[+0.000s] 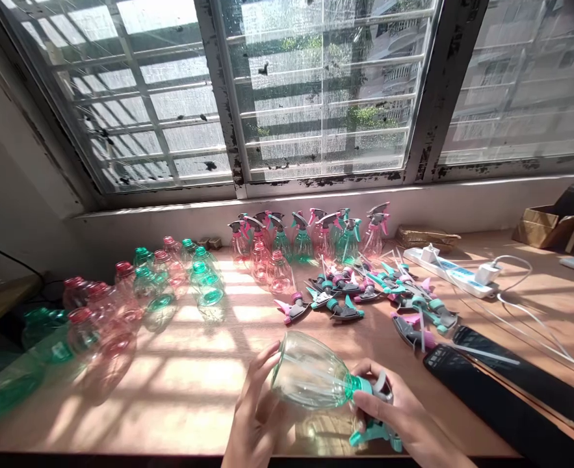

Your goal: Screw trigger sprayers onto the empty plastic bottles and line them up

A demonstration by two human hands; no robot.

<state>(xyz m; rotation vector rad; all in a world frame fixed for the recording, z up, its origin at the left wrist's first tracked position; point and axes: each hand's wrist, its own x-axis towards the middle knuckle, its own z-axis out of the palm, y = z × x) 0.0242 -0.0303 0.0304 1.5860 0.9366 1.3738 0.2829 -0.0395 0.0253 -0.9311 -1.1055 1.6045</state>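
Note:
A see-through green spray bottle [311,374] lies on its side in the air over the table's front edge. Its base points left and its neck points right. My left hand [257,406] is curved around the base end. At the neck, my right hand [384,403] has its thumb and fingers closed on the collar of a teal and grey spray head [387,439], whose trigger hangs downward. The spray head sits on the bottle's neck, and its tube shows inside the bottle. Whether the collar is fully tightened I cannot tell.
Bottles without heads, pink [99,305] and green [207,283], stand to the left. Several bottles with spray heads [301,237] line the window wall. Loose spray heads [335,289] are piled mid-table. Rightward lie two phones [525,377] and a power strip [450,272] with white cables.

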